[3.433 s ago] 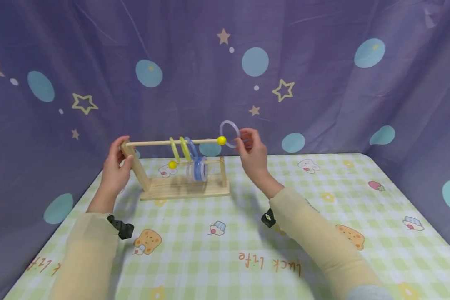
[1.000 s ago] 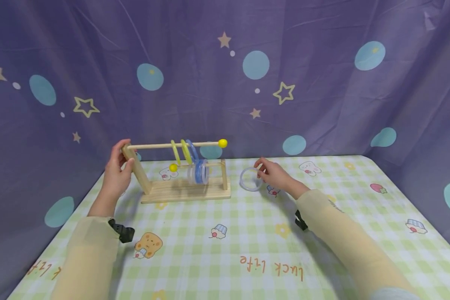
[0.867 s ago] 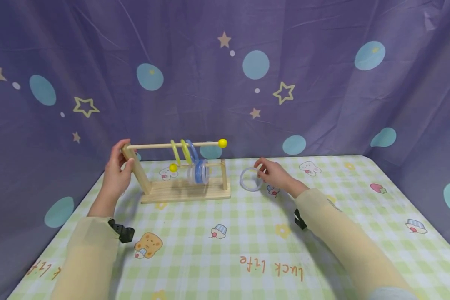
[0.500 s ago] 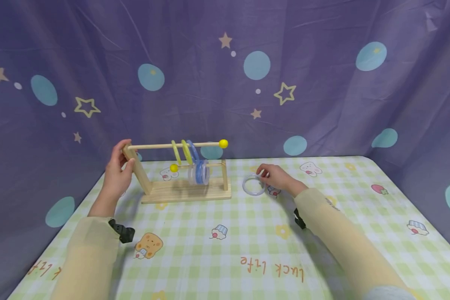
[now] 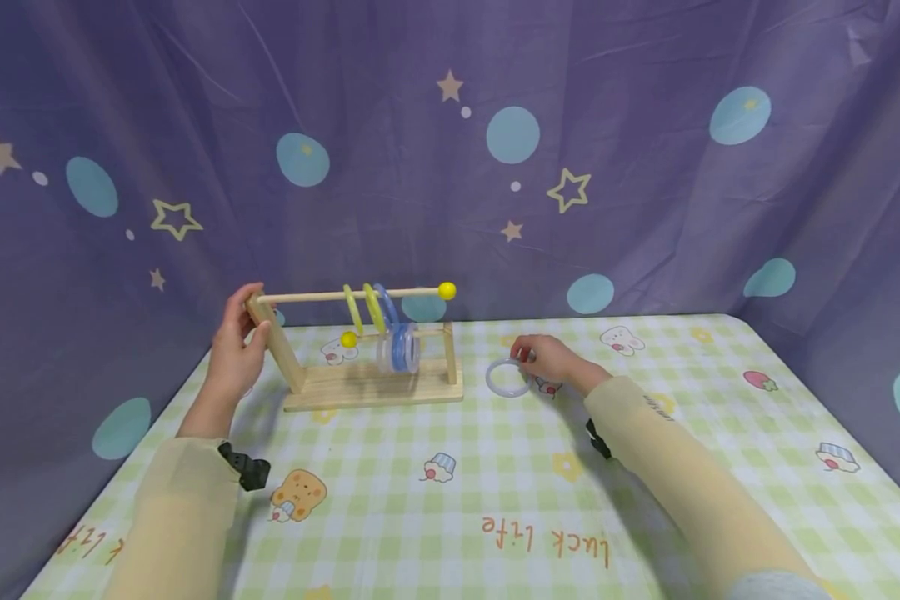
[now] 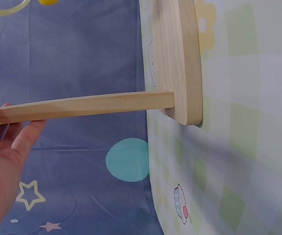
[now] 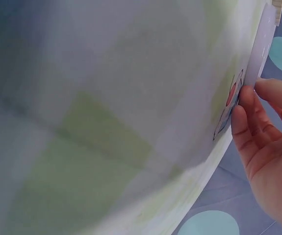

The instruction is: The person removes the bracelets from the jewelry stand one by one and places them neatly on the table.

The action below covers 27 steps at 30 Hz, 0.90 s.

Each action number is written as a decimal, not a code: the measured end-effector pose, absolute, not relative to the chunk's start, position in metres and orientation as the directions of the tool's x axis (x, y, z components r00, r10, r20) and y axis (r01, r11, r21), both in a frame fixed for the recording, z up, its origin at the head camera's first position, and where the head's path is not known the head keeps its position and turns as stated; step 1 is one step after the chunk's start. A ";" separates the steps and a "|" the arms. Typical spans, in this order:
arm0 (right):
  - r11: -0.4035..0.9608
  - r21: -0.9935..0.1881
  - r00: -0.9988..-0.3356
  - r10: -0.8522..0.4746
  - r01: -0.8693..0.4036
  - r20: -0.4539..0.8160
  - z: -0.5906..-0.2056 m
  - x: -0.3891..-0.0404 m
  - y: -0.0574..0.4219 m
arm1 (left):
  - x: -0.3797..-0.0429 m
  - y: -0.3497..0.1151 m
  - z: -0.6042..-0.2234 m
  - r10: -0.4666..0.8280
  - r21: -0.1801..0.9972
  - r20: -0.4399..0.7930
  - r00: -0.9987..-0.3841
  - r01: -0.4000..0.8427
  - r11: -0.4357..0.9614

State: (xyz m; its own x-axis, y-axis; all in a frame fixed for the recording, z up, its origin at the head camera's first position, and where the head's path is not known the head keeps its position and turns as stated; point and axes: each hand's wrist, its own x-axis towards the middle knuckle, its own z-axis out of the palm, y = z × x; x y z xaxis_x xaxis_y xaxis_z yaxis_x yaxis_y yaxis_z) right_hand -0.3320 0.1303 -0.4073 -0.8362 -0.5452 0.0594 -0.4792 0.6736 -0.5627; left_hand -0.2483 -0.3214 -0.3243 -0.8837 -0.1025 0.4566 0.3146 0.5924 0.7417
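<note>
My left hand (image 5: 238, 350) grips the top of the tall left post (image 6: 101, 104) of a wooden ring rack (image 5: 375, 387), thumb on one side and fingers on the other. On the rack's upper rod (image 5: 307, 297) hang two yellow-green rings (image 5: 372, 308) and a blue ring (image 5: 387, 305). Clear and blue rings (image 5: 399, 348) are bunched on the lower rod. Right of the rack, a pale translucent ring (image 5: 508, 396) lies nearly flat at the tablecloth. My right hand (image 5: 553, 360) pinches its right edge between thumb and fingertips, as the right wrist view shows.
Yellow balls (image 5: 447, 291) cap the free ends of the rods. A green-and-white checked tablecloth (image 5: 375, 500) with printed cartoons covers the table. Behind it hangs a purple curtain (image 5: 390, 200) with stars and dots.
The right hand has brought the pale ring from beside the upper rod's yellow ball down and right to the tablecloth, tilting it flatter. The left hand keeps its grip on the post.
</note>
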 end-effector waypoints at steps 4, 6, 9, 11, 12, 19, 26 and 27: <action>0.680 -0.563 -0.841 -0.538 -0.470 0.053 -0.406 -0.332 0.131 | -0.247 -0.321 -0.324 -0.101 0.745 0.457 -0.884 0.318 0.587; 0.686 -0.558 -0.846 -0.531 -0.467 0.054 -0.405 -0.331 0.132 | -0.247 -0.320 -0.324 -0.101 0.745 0.456 -0.884 0.317 0.587; 0.686 -0.554 -0.847 -0.528 -0.472 0.068 -0.399 -0.330 0.134 | -0.248 -0.320 -0.324 -0.103 0.742 0.456 -0.884 0.314 0.592; 0.680 -0.552 -0.846 -0.526 -0.483 0.093 -0.395 -0.330 0.135 | -0.248 -0.321 -0.324 -0.107 0.741 0.454 -0.885 0.308 0.597; 0.674 -0.556 -0.846 -0.523 -0.487 0.106 -0.392 -0.330 0.135 | -0.248 -0.321 -0.324 -0.108 0.741 0.453 -0.885 0.306 0.597; 0.601 -0.599 -0.834 -0.499 -0.530 0.237 -0.373 -0.323 0.131 | -0.248 -0.321 -0.325 -0.101 0.739 0.451 -0.887 0.307 0.600; 0.491 -0.685 -0.832 -0.443 -0.538 0.335 -0.365 -0.304 0.112 | -0.248 -0.321 -0.326 -0.099 0.729 0.459 -0.883 0.311 0.610; 0.472 -0.700 -0.832 -0.433 -0.536 0.346 -0.365 -0.302 0.109 | -0.248 -0.320 -0.326 -0.098 0.728 0.460 -0.883 0.312 0.610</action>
State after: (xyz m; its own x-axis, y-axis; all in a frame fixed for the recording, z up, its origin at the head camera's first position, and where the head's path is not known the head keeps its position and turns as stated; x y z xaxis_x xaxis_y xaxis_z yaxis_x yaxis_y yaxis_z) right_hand -0.3016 0.1092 -0.3649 -0.8324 -0.4332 0.3456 -0.5362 0.4718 -0.6999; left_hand -0.2482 -0.3204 -0.3258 -0.8825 -0.0982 0.4599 0.3117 0.6100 0.7285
